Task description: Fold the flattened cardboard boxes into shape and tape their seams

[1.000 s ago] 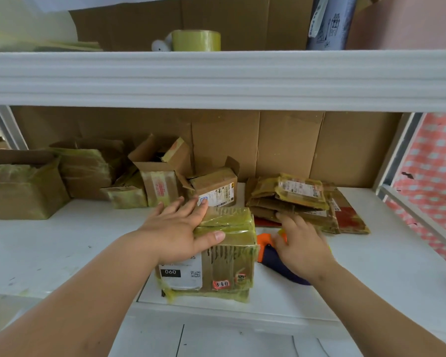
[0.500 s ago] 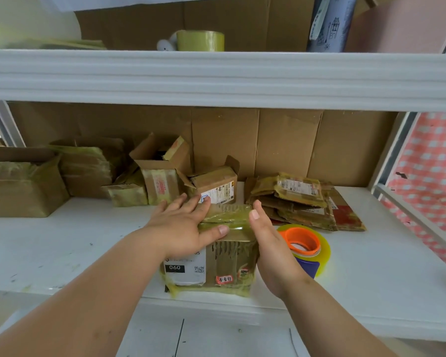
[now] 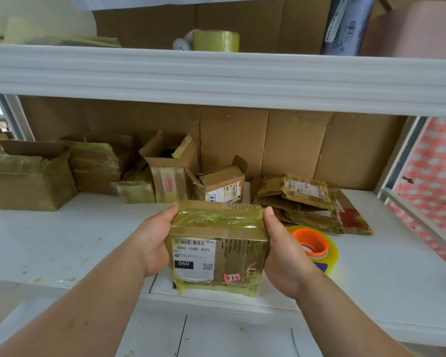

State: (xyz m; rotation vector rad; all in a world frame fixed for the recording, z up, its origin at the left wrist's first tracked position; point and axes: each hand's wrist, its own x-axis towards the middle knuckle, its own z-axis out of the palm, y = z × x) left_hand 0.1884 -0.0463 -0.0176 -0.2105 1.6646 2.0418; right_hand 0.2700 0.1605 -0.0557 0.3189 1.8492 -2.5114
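1. Low in the frame's centre, our left hand [image 3: 152, 243] and right hand [image 3: 283, 253] clamp the small tape-wrapped brown cardboard box [image 3: 218, 247] from both sides, at the white shelf's [image 3: 62, 240] front edge.
2. Just right of it lies an orange-cored yellow tape roll [image 3: 313, 244].
3. Farther back, right of centre, lies a stack of flattened brown cardboard boxes [image 3: 309, 202].

We cannot see the fingers of our left hand [image 3: 153, 243] or right hand [image 3: 283, 253] — they lie behind the taped box [image 3: 218, 249], with only the thumbs showing on top. The small print on its white label [image 3: 193, 258] is too fine to read. The tape roll [image 3: 313, 244] is partly hidden behind the right hand. The large box [image 3: 26, 181] at far left is cut off by the edge. What sits inside the open box [image 3: 169, 167] is too dark to tell — and the pale round thing [image 3: 182, 43] behind the upper-shelf tape [image 3: 215, 41] is mostly hidden.
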